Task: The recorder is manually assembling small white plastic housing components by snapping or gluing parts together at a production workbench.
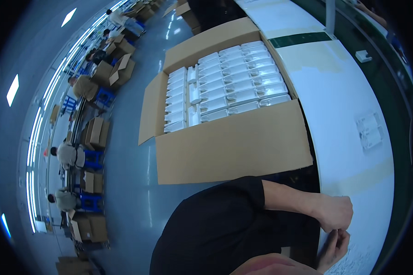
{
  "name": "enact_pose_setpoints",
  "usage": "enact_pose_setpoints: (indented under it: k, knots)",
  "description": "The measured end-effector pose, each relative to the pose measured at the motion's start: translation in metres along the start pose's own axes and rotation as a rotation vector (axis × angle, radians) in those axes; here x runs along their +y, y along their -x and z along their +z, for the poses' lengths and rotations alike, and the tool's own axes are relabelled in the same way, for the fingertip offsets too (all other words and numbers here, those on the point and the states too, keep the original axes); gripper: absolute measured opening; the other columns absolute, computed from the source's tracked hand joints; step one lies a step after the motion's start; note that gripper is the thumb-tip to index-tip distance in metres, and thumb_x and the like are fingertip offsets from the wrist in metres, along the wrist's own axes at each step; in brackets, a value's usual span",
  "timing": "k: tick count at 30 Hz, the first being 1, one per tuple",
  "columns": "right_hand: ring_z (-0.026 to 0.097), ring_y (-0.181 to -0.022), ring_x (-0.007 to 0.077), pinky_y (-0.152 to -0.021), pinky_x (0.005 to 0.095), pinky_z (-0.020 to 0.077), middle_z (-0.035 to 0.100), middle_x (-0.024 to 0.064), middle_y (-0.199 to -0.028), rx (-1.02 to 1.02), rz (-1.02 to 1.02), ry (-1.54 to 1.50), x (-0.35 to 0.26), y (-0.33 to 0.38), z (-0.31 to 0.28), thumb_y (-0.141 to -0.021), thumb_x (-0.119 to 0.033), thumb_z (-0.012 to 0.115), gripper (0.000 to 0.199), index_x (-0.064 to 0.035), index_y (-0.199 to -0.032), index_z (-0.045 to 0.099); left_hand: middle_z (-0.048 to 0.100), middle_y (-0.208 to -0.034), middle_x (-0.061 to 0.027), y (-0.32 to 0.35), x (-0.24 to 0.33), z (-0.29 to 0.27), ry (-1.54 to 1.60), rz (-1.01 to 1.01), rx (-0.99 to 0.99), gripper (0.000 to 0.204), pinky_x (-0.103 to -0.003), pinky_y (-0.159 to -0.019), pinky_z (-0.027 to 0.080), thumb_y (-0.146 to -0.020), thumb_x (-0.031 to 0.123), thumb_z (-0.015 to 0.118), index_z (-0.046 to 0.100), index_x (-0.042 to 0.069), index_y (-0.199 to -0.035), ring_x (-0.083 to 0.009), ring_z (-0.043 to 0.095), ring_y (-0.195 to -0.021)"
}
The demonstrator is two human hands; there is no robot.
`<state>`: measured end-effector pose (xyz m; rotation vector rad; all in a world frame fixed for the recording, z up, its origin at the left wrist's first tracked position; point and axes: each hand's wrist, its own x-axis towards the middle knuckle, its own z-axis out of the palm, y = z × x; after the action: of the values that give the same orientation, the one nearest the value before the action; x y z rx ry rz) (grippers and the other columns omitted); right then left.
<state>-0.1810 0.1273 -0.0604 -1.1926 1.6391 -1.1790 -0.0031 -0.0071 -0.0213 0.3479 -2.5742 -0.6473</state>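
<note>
Through the head camera I have the left hand (336,213) and the right hand (337,250) close together over the near end of the white table (346,158), which runs along my right. The left is curled in, knuckles up; the right sits just below it, fingers bent toward the left's fingertips, and the two appear to meet. I cannot tell whether anything small is pinched between them. The left forearm (289,197) reaches across from a black sleeve (243,197).

Farther along the tabletop, past a yellowish band (371,176), lies a pale piece (369,130), too blurred for me to name. Beside the table on its left stands an open box (234,146), flaps spread, packed with rows of white pieces (238,85). A dark green strip (300,40) crosses the table near the box's far corner. Beyond the right edge I see a white block (363,56) on a dark green surface (376,80).

Across the grey floor (128,183), co-workers (69,153) sit or stand in a line among cartons (94,227) and blue stools (92,158), under bright ceiling lights (13,90).
</note>
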Motion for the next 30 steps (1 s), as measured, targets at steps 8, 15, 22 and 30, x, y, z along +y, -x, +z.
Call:
enact_pose_setpoints:
  k: [8, 15, 22, 30]
  knots:
    - [0.057, -0.079, 0.0193, -0.074, 0.0276, 0.0482, 0.066, 0.0132, -0.092, -0.054, 0.138, 0.107, -0.008, -0.006, -0.012, -0.095, -0.013, 0.066, 0.016, 0.0020, -0.102, 0.066, 0.067, -0.065, -0.0100, -0.005, 0.002, 0.017, -0.019, -0.070, -0.064, 0.013, -0.041, -0.057, 0.047, -0.066, 0.022, 0.070, 0.071, 0.009, -0.066, -0.0317, 0.054, -0.055]
    - [0.064, -0.082, 0.0237, -0.075, 0.0311, 0.0539, 0.072, 0.0183, -0.096, -0.031, 0.241, 0.041, -0.011, 0.001, -0.020, -0.091, -0.016, 0.073, 0.022, 0.0039, -0.101, 0.071, 0.067, -0.065, -0.0110, -0.005, 0.009, 0.021, -0.049, -0.082, -0.074, 0.017, -0.041, -0.058, 0.047, -0.067, 0.023, 0.070, 0.071, 0.006, -0.067, -0.0318, 0.055, -0.055]
    - [0.064, -0.080, 0.0225, -0.074, 0.0307, 0.0532, 0.072, 0.0172, -0.095, -0.025, 0.295, 0.094, -0.007, 0.002, -0.030, -0.091, -0.015, 0.072, 0.021, 0.0028, -0.100, 0.071, 0.067, -0.065, -0.0111, -0.015, 0.000, 0.018, 0.001, -0.010, -0.161, 0.017, -0.041, -0.058, 0.047, -0.068, 0.023, 0.069, 0.071, 0.006, -0.067, -0.0321, 0.055, -0.055]
    - [0.064, -0.079, 0.0211, -0.072, 0.0286, 0.0526, 0.072, 0.0160, -0.095, 0.029, 0.293, 0.132, -0.020, 0.005, -0.013, -0.091, -0.015, 0.070, 0.021, 0.0031, -0.101, 0.071, 0.066, -0.064, -0.0119, -0.002, 0.003, 0.024, -0.009, -0.037, -0.080, 0.018, -0.042, -0.058, 0.048, -0.067, 0.022, 0.069, 0.071, 0.004, -0.067, -0.0327, 0.055, -0.055]
